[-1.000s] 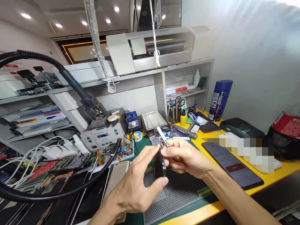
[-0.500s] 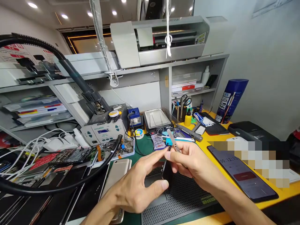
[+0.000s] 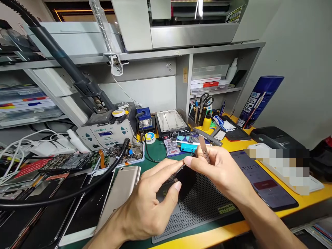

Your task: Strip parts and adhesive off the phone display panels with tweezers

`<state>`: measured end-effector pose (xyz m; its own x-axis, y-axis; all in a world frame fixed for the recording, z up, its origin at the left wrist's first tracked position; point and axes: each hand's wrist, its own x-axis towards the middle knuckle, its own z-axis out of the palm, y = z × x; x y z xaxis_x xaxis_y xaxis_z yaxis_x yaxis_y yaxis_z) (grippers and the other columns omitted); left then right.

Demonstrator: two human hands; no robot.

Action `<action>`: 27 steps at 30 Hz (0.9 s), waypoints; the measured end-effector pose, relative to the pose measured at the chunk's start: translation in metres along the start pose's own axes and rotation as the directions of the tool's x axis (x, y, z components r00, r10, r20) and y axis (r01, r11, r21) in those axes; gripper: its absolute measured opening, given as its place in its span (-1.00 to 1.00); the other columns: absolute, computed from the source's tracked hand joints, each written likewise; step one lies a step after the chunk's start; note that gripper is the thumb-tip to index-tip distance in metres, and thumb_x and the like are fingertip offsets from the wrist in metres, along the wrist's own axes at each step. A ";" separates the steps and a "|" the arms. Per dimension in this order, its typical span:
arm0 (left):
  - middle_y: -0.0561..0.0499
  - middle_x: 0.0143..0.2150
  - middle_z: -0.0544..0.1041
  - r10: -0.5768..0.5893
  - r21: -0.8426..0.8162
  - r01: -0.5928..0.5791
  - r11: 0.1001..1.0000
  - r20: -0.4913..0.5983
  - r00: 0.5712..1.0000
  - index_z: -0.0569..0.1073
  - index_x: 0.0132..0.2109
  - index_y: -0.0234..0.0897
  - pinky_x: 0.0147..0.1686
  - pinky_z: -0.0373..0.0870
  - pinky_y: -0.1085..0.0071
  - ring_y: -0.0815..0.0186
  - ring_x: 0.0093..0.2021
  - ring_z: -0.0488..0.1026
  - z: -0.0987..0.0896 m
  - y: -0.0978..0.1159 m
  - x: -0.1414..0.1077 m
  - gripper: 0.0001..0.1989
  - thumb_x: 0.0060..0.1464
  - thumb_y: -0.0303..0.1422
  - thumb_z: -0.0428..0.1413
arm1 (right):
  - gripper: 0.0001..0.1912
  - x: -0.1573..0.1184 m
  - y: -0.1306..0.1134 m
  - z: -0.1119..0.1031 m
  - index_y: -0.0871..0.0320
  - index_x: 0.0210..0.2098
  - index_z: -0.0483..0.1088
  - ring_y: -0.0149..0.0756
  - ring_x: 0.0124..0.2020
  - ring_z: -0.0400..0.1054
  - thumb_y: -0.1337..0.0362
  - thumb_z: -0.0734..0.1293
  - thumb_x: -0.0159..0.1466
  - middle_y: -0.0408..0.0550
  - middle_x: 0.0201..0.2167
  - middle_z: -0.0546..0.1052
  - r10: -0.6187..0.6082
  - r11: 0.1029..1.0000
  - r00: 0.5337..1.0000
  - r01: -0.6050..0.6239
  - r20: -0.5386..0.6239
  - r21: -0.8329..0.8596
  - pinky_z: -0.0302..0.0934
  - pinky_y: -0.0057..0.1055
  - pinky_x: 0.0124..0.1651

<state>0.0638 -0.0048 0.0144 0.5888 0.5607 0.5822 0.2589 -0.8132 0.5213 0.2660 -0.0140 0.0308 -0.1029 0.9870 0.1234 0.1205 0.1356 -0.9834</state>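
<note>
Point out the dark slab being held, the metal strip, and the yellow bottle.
Dark slab (image 3: 187, 181), head view: its flat face.
Metal strip (image 3: 203, 147), head view: its upper part.
Yellow bottle (image 3: 206, 123), head view: middle of its body.

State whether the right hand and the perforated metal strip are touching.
Touching: the head view shows the right hand gripping the metal strip, its upper end sticking out.

The phone (image 3: 267, 183) on the worktop (image 3: 220, 231) is displaying 00:12:13. Yellow lettering is running along the perforated mat (image 3: 192, 218), too small to read. The blue canister (image 3: 260, 102), the grey station (image 3: 106, 136) and the yellow-and-black sticker (image 3: 233, 14) are carrying print that is staying illegible.
</note>
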 end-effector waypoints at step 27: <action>0.10 -0.02 0.58 -0.240 -0.134 0.237 0.962 -0.007 0.971 0.42 0.09 -0.07 0.00 0.47 0.53 0.39 -0.03 0.57 0.004 -0.009 0.012 -0.65 0.22 -0.53 0.09 | -0.61 0.008 -0.008 -0.037 0.20 -0.27 0.51 -0.53 -0.64 -0.04 -0.04 0.34 0.31 -0.22 -0.53 0.24 0.026 0.932 0.999 -0.032 0.022 0.362 -0.22 -0.47 -0.64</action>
<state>0.0720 0.0083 0.0143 0.5038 0.7405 0.4448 0.2861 -0.6289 0.7230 0.3010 -0.0037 0.0443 -0.1215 0.9880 0.0952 -0.2417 0.0635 -0.9683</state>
